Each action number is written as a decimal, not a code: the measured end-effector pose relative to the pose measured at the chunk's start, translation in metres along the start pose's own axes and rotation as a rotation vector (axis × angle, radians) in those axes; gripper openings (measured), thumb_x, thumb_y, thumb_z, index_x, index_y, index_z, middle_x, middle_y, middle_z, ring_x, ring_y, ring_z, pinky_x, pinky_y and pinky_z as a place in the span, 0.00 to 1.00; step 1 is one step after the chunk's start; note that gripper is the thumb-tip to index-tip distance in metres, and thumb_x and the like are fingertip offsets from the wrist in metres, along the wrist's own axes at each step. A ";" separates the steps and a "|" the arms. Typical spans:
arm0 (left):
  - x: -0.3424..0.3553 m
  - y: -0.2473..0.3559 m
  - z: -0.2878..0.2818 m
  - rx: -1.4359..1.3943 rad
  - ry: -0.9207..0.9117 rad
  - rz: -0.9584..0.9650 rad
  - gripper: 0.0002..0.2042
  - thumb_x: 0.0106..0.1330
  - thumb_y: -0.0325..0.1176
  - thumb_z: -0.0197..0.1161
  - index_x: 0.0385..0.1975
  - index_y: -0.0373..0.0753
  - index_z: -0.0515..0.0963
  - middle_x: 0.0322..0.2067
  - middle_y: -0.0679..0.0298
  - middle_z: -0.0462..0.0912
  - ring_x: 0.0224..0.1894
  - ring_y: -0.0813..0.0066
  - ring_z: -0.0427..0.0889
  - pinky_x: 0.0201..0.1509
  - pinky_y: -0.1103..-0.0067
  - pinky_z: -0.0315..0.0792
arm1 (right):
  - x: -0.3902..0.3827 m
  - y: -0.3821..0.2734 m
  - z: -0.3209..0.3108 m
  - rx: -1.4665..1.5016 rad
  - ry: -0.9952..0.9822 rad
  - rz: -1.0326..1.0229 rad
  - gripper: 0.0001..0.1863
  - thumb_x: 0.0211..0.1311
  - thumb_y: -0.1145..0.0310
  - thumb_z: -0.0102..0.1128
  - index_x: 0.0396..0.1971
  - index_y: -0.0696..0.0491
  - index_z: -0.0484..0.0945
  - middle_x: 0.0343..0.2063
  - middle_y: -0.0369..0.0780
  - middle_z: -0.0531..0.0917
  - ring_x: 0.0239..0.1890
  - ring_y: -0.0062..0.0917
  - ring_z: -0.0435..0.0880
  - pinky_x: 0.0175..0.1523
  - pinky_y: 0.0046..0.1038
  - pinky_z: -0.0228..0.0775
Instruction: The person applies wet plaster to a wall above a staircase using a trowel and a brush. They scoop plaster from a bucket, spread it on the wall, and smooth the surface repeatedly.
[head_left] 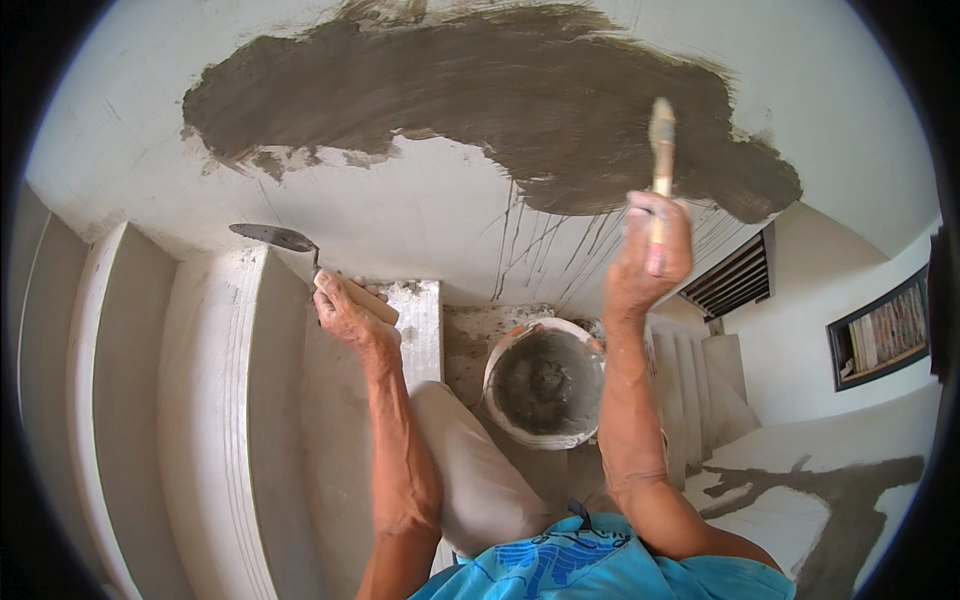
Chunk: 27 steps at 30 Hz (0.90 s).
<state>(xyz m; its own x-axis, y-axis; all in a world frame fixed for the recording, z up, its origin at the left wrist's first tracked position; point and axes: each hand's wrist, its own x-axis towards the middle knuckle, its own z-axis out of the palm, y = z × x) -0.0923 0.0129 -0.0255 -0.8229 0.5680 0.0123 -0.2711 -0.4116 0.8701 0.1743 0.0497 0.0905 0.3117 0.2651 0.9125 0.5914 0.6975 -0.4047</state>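
My left hand [350,312] is closed round the wooden handle of a trowel [272,237], whose grey blade points left, a little away from the wall. In my right hand [648,245] I grip a paintbrush [662,150], bristles up, held before the wall; whether the bristles touch it I cannot tell. A broad patch of wet grey mortar [450,95] spreads over the white wall [430,215], with thin drips running below its right part. Between my forearms stands a bucket [487,390] of grey mortar [548,385], its rim smeared.
Concrete steps [180,370] climb at the left, and more steps [690,390] lie at the right. A dark slatted vent [735,275] and a dark-framed opening [880,330] are in the right wall. Lower right, a grey mortar streak [840,500] marks a white surface.
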 end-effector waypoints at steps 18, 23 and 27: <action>0.002 0.003 0.001 -0.046 0.032 -0.013 0.17 0.75 0.51 0.56 0.38 0.41 0.69 0.25 0.65 0.75 0.22 0.78 0.76 0.21 0.80 0.73 | -0.008 -0.048 0.053 0.766 -0.285 0.463 0.05 0.70 0.72 0.57 0.35 0.54 0.81 0.26 0.35 0.83 0.20 0.07 0.75 0.18 0.12 0.64; -0.001 0.008 0.007 -0.090 0.043 -0.001 0.16 0.74 0.48 0.60 0.40 0.40 0.70 0.25 0.65 0.75 0.22 0.78 0.76 0.22 0.80 0.73 | -0.004 -0.035 -0.011 0.252 0.024 0.385 0.04 0.64 0.75 0.55 0.34 0.58 0.79 0.30 0.39 0.82 0.22 0.13 0.74 0.23 0.15 0.66; -0.014 0.022 0.020 -0.174 -0.073 0.062 0.15 0.72 0.44 0.65 0.39 0.39 0.71 0.25 0.64 0.76 0.22 0.77 0.76 0.22 0.80 0.73 | -0.036 -0.021 -0.037 0.317 -0.103 0.350 0.07 0.65 0.70 0.56 0.34 0.59 0.78 0.31 0.40 0.81 0.23 0.16 0.74 0.23 0.17 0.66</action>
<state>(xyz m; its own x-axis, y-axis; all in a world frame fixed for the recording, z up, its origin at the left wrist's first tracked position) -0.0764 0.0099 0.0037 -0.8042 0.5851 0.1044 -0.3084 -0.5610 0.7682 0.1782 0.0014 0.0638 0.3667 0.5732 0.7328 0.2036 0.7191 -0.6644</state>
